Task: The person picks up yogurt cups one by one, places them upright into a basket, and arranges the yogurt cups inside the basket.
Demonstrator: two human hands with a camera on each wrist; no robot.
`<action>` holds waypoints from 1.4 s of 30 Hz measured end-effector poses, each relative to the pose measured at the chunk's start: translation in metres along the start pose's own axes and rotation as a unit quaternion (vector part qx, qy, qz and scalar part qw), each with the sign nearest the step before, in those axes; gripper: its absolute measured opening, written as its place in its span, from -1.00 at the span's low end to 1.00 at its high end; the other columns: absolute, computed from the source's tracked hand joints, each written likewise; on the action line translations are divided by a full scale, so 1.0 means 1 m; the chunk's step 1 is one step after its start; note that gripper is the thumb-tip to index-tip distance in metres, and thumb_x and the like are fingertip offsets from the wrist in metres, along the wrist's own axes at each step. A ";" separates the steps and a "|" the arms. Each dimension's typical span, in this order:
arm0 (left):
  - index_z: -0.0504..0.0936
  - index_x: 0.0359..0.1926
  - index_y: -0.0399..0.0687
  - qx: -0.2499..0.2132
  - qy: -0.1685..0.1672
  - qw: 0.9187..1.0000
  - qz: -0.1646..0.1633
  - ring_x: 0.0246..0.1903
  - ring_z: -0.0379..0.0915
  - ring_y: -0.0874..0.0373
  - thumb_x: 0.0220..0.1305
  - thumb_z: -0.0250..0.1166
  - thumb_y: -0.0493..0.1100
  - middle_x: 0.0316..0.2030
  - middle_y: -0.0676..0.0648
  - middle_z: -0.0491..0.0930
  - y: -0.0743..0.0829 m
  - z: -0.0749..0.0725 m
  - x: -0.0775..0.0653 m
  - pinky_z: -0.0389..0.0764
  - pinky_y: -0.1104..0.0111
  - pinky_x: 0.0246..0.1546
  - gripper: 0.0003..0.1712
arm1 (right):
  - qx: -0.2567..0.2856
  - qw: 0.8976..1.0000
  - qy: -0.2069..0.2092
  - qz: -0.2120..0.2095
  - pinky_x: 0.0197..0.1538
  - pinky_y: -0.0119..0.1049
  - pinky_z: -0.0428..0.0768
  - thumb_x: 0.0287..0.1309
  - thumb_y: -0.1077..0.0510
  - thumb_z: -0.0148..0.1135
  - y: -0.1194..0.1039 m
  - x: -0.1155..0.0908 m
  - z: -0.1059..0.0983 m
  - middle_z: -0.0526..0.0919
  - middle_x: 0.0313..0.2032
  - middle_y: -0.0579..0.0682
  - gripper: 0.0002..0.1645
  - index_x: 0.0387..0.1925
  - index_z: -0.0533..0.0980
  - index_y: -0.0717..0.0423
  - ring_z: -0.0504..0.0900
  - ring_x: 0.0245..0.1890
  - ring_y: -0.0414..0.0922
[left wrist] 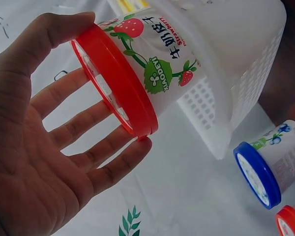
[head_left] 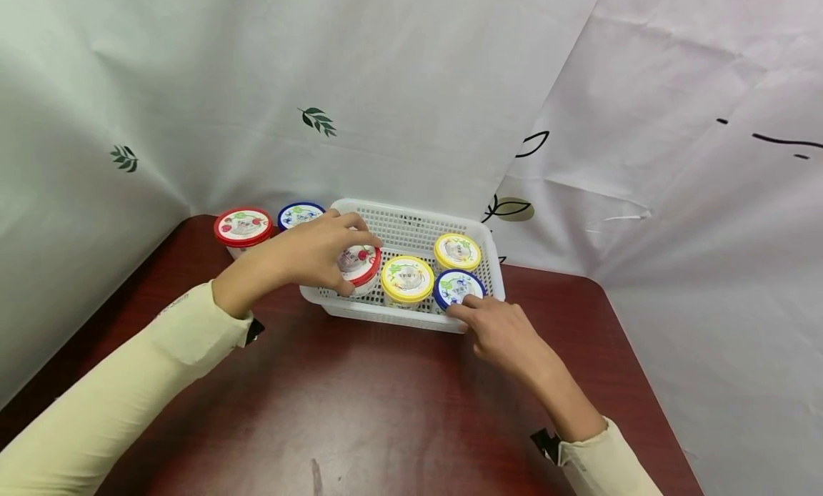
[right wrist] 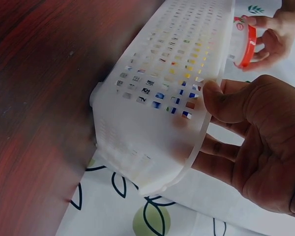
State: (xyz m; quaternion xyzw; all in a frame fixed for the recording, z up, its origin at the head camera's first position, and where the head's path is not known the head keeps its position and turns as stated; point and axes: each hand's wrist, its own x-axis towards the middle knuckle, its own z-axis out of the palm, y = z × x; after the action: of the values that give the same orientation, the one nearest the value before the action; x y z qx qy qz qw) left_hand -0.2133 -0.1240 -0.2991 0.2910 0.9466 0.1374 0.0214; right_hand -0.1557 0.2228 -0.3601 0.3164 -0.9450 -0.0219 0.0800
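Observation:
My left hand (head_left: 321,249) grips a tub with a red lid (head_left: 360,265) over the left end of a white plastic basket (head_left: 411,317). In the left wrist view, strawberries are printed on this tub's side (left wrist: 160,61); thumb and fingertips hold the lid's rim. My right hand (head_left: 504,335) pinches the basket's front rim near its right corner. The right wrist view shows the thumb outside the wall and fingers inside. Close to those fingers, a blue-lidded tub (head_left: 458,285) stands in the basket, with two yellow-lidded tubs (head_left: 407,278) beside and behind it.
Left of the basket stand another red-lidded tub (head_left: 244,226) and a blue-lidded tub (head_left: 301,214), the latter partly behind my left hand. The dark red table (head_left: 386,410) meets a white patterned cloth wall (head_left: 411,103) behind the basket.

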 end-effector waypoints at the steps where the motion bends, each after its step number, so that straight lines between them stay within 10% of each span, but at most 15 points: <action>1: 0.67 0.52 0.24 -0.004 -0.002 1.000 0.000 0.44 0.39 -0.25 0.00 0.80 -0.01 0.47 -0.16 0.56 0.000 0.001 0.001 0.70 -0.25 0.31 -0.01 | -0.001 1.000 0.000 0.000 -0.47 -0.20 0.49 0.26 0.36 0.45 0.000 0.000 0.000 0.78 -0.14 -0.09 -0.51 0.10 0.77 -0.22 0.73 -0.26 -0.04; 42: 0.64 0.56 0.16 -0.007 -0.101 0.995 -0.004 0.31 0.43 -0.22 0.25 0.67 -0.05 0.44 -0.20 0.57 -0.020 0.032 0.028 0.60 -0.21 0.37 -0.15 | -0.001 1.000 -0.010 0.003 -0.40 -0.19 0.55 0.30 0.33 0.46 -0.001 0.001 -0.001 0.78 -0.11 -0.08 -0.53 0.11 0.76 -0.23 0.72 -0.24 -0.05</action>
State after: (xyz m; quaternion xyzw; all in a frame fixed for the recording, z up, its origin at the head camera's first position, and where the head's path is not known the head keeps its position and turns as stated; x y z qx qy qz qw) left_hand -0.2438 -0.1164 -0.3342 0.2995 0.9397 0.1140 0.1194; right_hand -0.1559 0.2213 -0.3594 0.3137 -0.9466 -0.0258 0.0705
